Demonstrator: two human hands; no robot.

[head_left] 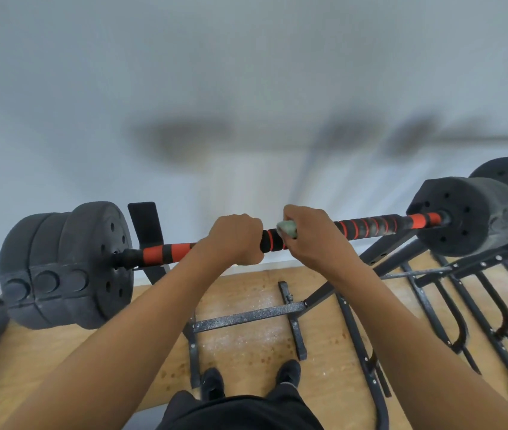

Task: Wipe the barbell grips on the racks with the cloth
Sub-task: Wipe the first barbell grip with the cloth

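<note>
Left hand [235, 240] grips the left-right barbell [367, 228], tilted up rightward; right hand [314, 240] clamps cloth [288, 228] round it

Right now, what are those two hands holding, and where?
The left hand grips the barbell around the middle of its bar. The right hand holds a pale green cloth bunched against the bar beside it.

The barbell grip [367, 226] is black with orange-red bands, going spiral-striped toward the right; cloth [288, 228] is pale mint green, weight plates [91, 262] matte charcoal, rack [246, 316] speckled black-grey, floor [246, 346] tan wood
</note>
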